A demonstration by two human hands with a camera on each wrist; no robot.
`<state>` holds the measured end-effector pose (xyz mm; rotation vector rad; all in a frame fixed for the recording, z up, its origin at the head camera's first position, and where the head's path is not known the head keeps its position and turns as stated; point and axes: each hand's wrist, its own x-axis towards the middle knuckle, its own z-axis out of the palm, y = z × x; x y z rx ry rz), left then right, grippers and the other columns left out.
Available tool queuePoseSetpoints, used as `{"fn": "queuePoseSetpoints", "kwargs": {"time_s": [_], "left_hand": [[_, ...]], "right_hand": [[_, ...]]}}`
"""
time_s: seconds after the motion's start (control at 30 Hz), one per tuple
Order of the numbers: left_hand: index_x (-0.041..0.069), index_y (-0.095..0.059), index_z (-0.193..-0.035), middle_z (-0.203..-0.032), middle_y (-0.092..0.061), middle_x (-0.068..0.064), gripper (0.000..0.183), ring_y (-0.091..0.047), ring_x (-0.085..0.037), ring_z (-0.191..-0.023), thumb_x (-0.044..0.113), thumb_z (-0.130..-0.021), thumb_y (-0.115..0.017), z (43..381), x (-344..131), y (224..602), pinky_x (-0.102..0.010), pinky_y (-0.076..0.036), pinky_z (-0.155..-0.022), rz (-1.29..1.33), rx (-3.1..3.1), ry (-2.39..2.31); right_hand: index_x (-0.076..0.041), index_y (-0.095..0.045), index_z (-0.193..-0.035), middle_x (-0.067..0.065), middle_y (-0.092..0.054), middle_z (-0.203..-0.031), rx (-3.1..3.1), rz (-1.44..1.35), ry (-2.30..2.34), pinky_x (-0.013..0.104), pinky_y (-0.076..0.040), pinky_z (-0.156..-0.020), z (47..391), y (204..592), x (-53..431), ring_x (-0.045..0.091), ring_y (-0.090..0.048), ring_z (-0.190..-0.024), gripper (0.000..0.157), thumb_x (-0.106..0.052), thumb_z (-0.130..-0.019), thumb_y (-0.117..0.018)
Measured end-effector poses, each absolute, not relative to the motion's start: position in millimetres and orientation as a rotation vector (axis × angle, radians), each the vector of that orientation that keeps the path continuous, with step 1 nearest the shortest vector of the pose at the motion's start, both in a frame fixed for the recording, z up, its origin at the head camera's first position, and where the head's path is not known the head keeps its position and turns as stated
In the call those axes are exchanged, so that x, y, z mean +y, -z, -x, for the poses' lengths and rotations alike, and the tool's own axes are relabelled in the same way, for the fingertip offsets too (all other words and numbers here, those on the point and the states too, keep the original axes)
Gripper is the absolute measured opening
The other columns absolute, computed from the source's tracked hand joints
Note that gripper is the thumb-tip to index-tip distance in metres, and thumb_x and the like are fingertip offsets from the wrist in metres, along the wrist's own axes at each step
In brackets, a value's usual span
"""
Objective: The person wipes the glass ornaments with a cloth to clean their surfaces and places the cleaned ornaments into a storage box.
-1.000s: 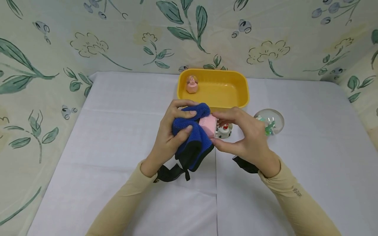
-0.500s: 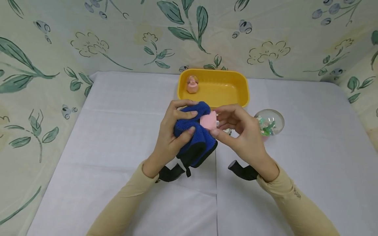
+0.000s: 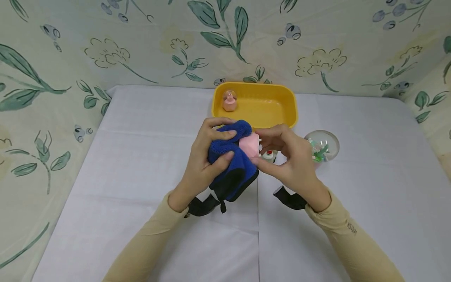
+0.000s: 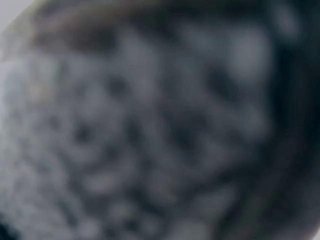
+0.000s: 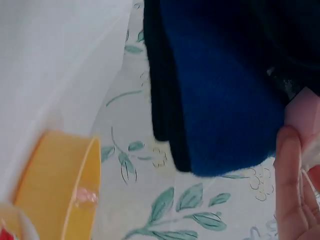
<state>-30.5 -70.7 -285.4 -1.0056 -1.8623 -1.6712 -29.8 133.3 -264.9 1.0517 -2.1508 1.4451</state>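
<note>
My left hand point(image 3: 208, 152) grips a blue cloth point(image 3: 229, 147) with black edging, bunched around one end of a small pink-based snow globe point(image 3: 249, 145). The thumb and fingers of my right hand point(image 3: 294, 156) pinch the pink base, whose underside with small white feet faces right. Cloth hides most of the globe's dome; a bit of something clear shows beside the pink base in the right wrist view, where the cloth point(image 5: 225, 100) hangs down. The left wrist view holds only a blurred, dark grey surface close to the lens.
A yellow tray point(image 3: 267, 111) stands behind the hands, with a small pink snow globe point(image 3: 230, 101) at its left end. Right of my right hand lies a clear globe point(image 3: 324, 145) with green figures inside. Another small globe with red and white inside point(image 3: 269, 155) is partly hidden behind my right fingers.
The pink base has tilted so its flat side faces up more. My right fingers have shifted their hold on it, and the cloth has moved slightly up and right.
</note>
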Motion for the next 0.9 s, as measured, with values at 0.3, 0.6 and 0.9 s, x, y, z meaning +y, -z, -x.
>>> {"fn": "queuePoseSetpoints", "kwargs": {"time_s": [0.3, 0.6, 0.9], "left_hand": [[0.005, -0.053, -0.109, -0.122, -0.046, -0.025, 0.036, -0.049, -0.034, -0.113, 0.039, -0.097, -0.05, 33, -68, 290, -0.045, -0.045, -0.095, 1.056, -1.852, 1.59], [-0.002, -0.053, -0.111, -0.124, -0.049, -0.024, 0.048, -0.047, -0.029, -0.116, 0.044, -0.097, -0.05, 31, -72, 287, -0.046, -0.04, -0.098, 0.976, -1.861, 1.738], [0.001, -0.053, -0.112, -0.124, -0.048, -0.024, 0.046, -0.047, -0.029, -0.117, 0.045, -0.097, -0.049, 31, -73, 288, -0.046, -0.04, -0.098, 1.005, -1.868, 1.71]], "right_hand": [[0.012, -0.05, -0.11, 0.017, -0.06, -0.093, -2.213, -0.856, -1.948, 0.028, -0.056, -0.064, 27, 266, 133, 0.018, -0.065, -0.072, 0.059, -0.036, -0.084, -0.071], [0.005, -0.051, -0.125, 0.014, -0.057, -0.122, -2.273, -1.129, -1.382, 0.023, -0.051, -0.08, 30, 259, 138, 0.021, -0.058, -0.099, 0.061, -0.042, -0.089, -0.065], [0.007, -0.06, -0.113, 0.015, -0.064, -0.11, -2.193, -1.155, -1.248, 0.021, -0.051, -0.08, 31, 257, 139, 0.02, -0.062, -0.088, 0.059, -0.045, -0.087, -0.066]]}}
